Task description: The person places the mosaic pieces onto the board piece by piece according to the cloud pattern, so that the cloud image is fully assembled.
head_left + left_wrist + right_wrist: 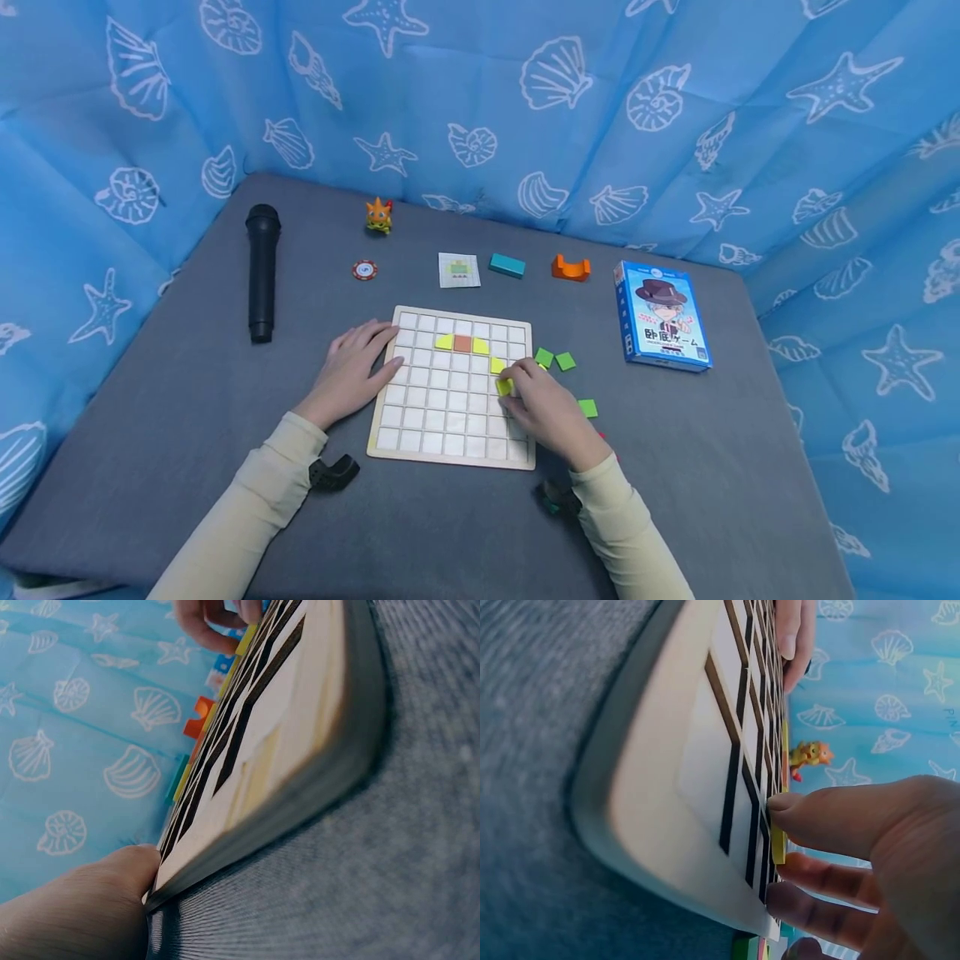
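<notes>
A wooden grid board (450,460) with white squares lies on the table. On its upper rows sit a yellow tile (445,342), a brown tile (462,343) and another yellow tile (480,346), with one more yellow tile (497,365) lower to the right. My right hand (551,412) pinches a further yellow tile (778,844) between thumb and fingers, at the board's right side. Fingers extended, my left hand (352,371) rests on the board's left edge. Loose green tiles (565,361) lie right of the board; others are partly hidden behind my right hand.
Beyond the board are a printed pattern card (458,271), a teal block (507,265) and an orange curved block (572,268). A blue game box (663,317) lies right. To the left are a black microphone (262,275), a poker chip (364,269) and an orange figurine (378,217).
</notes>
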`<act>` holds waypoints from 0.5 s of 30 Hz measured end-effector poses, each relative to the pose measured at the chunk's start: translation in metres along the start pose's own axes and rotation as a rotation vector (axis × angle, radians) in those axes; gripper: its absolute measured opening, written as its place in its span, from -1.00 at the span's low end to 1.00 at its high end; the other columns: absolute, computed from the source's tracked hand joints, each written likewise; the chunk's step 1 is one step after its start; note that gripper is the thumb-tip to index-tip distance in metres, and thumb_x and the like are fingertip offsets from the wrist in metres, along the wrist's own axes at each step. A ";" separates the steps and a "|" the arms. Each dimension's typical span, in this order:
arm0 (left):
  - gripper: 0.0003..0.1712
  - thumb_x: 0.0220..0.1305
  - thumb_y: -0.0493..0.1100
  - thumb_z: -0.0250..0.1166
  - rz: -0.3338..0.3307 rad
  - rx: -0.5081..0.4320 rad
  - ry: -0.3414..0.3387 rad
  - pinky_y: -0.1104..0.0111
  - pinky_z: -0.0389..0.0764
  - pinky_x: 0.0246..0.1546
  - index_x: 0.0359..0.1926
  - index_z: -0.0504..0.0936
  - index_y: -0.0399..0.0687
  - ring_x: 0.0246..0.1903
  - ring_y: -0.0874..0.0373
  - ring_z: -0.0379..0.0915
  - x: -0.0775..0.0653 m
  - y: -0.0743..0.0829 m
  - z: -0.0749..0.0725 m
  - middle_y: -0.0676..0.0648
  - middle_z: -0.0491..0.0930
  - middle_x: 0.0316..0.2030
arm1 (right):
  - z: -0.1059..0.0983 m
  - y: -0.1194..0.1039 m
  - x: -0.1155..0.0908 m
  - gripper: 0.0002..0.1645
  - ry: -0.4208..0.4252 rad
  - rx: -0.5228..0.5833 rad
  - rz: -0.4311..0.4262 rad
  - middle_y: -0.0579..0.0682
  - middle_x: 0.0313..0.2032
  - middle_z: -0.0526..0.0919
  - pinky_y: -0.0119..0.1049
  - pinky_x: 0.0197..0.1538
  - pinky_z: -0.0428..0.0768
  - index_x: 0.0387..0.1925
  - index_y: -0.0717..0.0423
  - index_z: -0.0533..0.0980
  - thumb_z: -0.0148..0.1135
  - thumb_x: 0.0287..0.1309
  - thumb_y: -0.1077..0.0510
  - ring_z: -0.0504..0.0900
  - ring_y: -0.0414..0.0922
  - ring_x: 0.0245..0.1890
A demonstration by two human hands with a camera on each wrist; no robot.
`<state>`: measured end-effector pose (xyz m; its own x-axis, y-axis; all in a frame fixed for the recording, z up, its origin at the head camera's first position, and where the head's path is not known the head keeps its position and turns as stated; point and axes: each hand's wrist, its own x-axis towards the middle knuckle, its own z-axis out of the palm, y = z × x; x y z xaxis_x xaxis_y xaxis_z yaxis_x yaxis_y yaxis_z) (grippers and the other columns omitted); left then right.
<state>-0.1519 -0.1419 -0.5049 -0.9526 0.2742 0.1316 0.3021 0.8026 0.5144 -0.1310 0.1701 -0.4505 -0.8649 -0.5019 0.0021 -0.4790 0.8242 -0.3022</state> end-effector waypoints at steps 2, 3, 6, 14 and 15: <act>-0.33 0.39 0.19 0.06 -0.002 -0.003 0.006 -0.11 -0.03 0.35 0.41 0.27 0.03 0.42 -0.09 -0.02 -0.001 -0.001 0.000 -0.11 0.25 0.36 | 0.000 -0.001 0.001 -0.66 -0.003 -0.005 -0.001 -0.05 -0.05 0.51 -0.37 -0.27 0.54 -0.03 0.05 0.52 0.33 0.16 0.11 0.43 -0.21 -0.27; -0.33 0.39 0.20 0.06 -0.003 -0.003 0.006 -0.11 -0.04 0.35 0.41 0.27 0.03 0.42 -0.09 -0.02 -0.001 -0.001 0.000 -0.10 0.25 0.36 | 0.000 -0.001 0.001 -0.66 -0.005 -0.008 0.000 -0.05 -0.06 0.50 -0.37 -0.27 0.54 -0.03 0.05 0.52 0.34 0.16 0.11 0.43 -0.21 -0.27; -0.32 0.39 0.21 0.04 -0.006 0.004 0.004 -0.11 -0.04 0.35 0.41 0.26 0.04 0.42 -0.09 -0.02 -0.001 -0.001 0.000 -0.10 0.24 0.37 | -0.001 -0.001 0.002 -0.65 -0.011 -0.014 0.016 -0.05 -0.07 0.50 -0.37 -0.26 0.54 -0.02 0.05 0.52 0.35 0.15 0.11 0.43 -0.21 -0.27; -0.33 0.39 0.22 0.03 0.001 0.013 0.007 -0.11 -0.02 0.35 0.40 0.28 0.05 0.42 -0.09 0.00 -0.001 -0.001 0.000 -0.10 0.26 0.36 | 0.001 -0.002 0.002 -0.69 -0.028 -0.008 0.050 -0.05 -0.07 0.54 -0.30 -0.14 0.59 -0.05 0.03 0.55 0.34 0.15 0.15 0.49 -0.18 -0.20; -0.33 0.39 0.22 0.03 0.001 0.012 0.008 -0.11 -0.01 0.35 0.40 0.28 0.04 0.42 -0.09 0.00 -0.001 -0.001 0.000 -0.10 0.26 0.36 | 0.001 -0.002 0.002 -0.69 -0.029 -0.011 0.050 -0.05 -0.06 0.54 -0.29 -0.11 0.60 -0.05 0.03 0.55 0.34 0.16 0.15 0.50 -0.18 -0.18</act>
<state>-0.1516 -0.1426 -0.5059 -0.9526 0.2709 0.1385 0.3032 0.8086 0.5043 -0.1313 0.1677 -0.4507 -0.8833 -0.4670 -0.0402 -0.4369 0.8512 -0.2908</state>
